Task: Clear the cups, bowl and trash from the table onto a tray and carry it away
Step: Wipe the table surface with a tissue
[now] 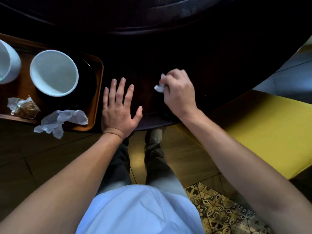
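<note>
A brown tray lies on the dark table at the left. On it stand a white bowl and, cut off by the left edge, a white cup. A crumpled wrapper and a white napkin lie on the tray's near side, the napkin hanging over its rim. My left hand rests flat and open on the table right of the tray. Further right, my right hand is closed around a small white paper wad just above the tabletop.
The dark round table curves away at the right, its near edge close to my legs. A yellow seat stands at the right beside it. Patterned floor tiles show below.
</note>
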`<state>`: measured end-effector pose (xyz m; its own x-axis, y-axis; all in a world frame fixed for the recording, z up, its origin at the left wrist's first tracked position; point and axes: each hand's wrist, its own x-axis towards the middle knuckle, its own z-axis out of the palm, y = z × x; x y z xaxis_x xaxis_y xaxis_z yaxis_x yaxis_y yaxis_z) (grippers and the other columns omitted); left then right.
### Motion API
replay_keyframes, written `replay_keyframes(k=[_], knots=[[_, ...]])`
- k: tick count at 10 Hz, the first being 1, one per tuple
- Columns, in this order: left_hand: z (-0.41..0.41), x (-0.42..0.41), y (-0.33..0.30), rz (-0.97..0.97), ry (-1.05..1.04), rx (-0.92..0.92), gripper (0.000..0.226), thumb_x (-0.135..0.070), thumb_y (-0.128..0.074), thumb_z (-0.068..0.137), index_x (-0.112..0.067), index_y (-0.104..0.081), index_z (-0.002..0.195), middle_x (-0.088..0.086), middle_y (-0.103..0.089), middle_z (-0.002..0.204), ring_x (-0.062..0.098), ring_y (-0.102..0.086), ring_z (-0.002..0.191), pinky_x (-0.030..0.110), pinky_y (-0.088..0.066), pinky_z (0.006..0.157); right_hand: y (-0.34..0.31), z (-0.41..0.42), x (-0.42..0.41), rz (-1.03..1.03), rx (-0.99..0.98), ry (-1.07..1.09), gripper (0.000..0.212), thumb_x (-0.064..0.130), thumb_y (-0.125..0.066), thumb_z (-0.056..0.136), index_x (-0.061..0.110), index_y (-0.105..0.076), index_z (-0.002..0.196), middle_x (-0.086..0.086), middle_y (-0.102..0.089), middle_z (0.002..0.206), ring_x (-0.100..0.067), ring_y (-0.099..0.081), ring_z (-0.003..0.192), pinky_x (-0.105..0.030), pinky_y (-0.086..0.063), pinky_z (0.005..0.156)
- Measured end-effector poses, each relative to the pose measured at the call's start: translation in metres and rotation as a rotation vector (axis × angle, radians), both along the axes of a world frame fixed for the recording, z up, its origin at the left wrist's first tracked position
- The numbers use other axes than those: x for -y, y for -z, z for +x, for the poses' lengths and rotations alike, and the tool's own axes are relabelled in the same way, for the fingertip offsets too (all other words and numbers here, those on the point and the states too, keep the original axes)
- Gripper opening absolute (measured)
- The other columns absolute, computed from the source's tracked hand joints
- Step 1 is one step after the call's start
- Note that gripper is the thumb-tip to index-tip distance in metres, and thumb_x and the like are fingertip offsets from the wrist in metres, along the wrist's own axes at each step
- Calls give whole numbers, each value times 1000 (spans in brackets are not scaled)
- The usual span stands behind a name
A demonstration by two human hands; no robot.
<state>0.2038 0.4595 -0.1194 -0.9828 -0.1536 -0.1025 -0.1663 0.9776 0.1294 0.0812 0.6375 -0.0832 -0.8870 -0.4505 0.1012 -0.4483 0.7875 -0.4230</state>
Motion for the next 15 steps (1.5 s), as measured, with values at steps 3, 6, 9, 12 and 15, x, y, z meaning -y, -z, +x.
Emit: replay_keyframes(k=[3,6,9,12,15], knots=[[0,0,-2,14,-4,-2,73,-55,-38,98,-18,-25,159,12,-13,170,34,-7,158,53,-10,127,-18,57,-47,-30,130,12,12,3,-69,89,8,-77,95,-7,-68,97,-20,-61,92,-24,-51,79],[0,-1,-2,7,-9,-12,71,-54,-40,98,-17,-29,158,12,-17,170,34,-10,158,52,-10,127,3,7,-102,-19,69,561,18,15,-62,94,11,-76,104,-9,-66,106,-22,-63,100,-6,-39,85],[0,-1,-2,2,-5,-16,71,-54,-39,99,-17,-28,158,12,-16,170,34,-10,157,53,-10,127,0,99,-28,-97,135,199,13,8,-64,95,8,-73,104,-7,-66,102,-18,-58,96,-26,-51,81],[1,0,-3,27,6,-15,71,-55,-37,100,-17,-26,159,12,-15,170,34,-8,158,52,-8,127,-16,89,-36,-129,133,169,11,5,-69,90,7,-75,99,-5,-68,100,-16,-60,93,-20,-50,78],[10,9,-2,60,56,37,69,-54,-33,105,-17,-18,161,11,-5,171,31,0,159,51,-6,128,-4,85,-15,-40,125,62,19,9,-64,91,8,-76,106,-6,-70,105,-20,-62,99,-34,-56,85]])
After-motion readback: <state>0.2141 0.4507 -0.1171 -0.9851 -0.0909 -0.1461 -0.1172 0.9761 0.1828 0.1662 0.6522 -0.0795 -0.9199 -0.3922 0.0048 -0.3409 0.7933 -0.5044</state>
